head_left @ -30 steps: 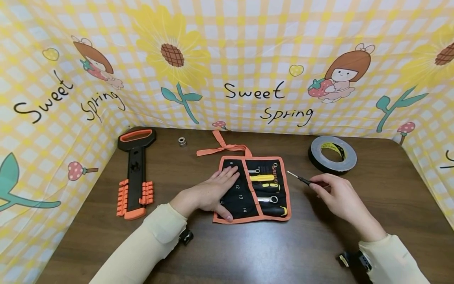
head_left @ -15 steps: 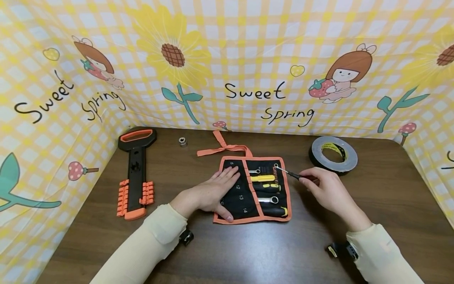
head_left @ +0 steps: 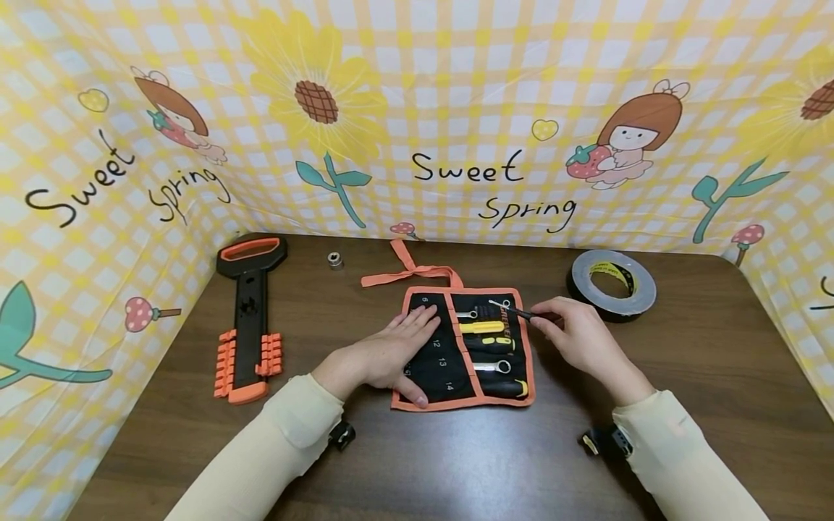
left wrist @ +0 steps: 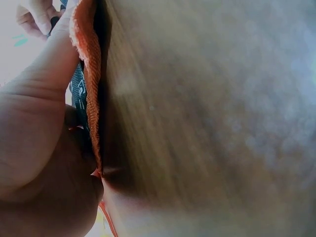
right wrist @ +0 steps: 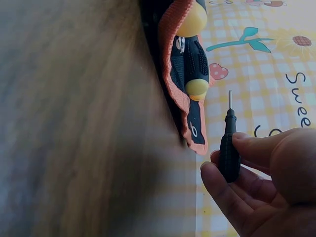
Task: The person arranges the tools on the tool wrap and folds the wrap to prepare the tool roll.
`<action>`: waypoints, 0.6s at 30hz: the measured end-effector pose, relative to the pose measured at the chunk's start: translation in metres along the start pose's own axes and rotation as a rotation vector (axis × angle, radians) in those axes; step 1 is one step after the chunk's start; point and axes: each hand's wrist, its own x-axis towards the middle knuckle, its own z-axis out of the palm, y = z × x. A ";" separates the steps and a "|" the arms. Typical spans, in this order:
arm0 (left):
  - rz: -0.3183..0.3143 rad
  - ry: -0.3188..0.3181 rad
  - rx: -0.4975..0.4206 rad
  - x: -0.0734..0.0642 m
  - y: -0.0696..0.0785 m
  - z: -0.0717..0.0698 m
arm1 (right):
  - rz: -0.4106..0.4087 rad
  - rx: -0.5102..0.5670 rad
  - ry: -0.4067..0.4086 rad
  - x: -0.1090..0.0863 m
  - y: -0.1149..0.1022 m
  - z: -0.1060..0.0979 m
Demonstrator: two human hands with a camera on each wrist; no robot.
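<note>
A black tool pouch (head_left: 443,376) with orange trim lies open on the table. Its pockets carry several tools, among them a ring-ended wrench (head_left: 502,367) and a yellow-handled tool (head_left: 482,328). My left hand (head_left: 384,354) rests flat on the pouch's left panel, fingers spread and thumb near the lower edge. Between thumb and fingers my right hand (head_left: 576,336) pinches a small screwdriver (right wrist: 229,148) by its black handle. In the head view the thin metal shaft points left and overlaps the pouch's upper right part.
To the left lies a black holder (head_left: 250,318) with orange clips and an orange-lined handle. A small metal socket (head_left: 335,260) stands near the back. At the back right is a roll of tape (head_left: 612,284). The orange tie strap (head_left: 413,270) trails behind the pouch.
My right hand has moved left with the screwdriver, bringing its shaft from beside the pouch to over its upper right part. The left hand has stayed in place.
</note>
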 end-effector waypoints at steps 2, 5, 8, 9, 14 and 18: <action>0.000 -0.001 -0.004 0.000 0.000 0.000 | -0.003 -0.004 -0.006 0.004 -0.001 0.003; 0.007 -0.001 -0.020 -0.001 -0.002 0.000 | -0.010 -0.013 -0.016 0.010 -0.003 0.007; 0.021 0.005 -0.034 -0.001 -0.004 0.001 | -0.016 -0.022 -0.022 0.016 -0.004 0.012; 0.024 0.005 -0.037 0.000 -0.004 0.001 | -0.019 -0.025 -0.024 0.018 -0.005 0.013; 0.023 0.009 -0.036 0.002 -0.007 0.004 | -0.032 -0.039 -0.042 0.028 -0.007 0.018; 0.018 0.004 -0.031 0.005 -0.010 0.006 | -0.035 -0.042 -0.062 0.035 -0.009 0.022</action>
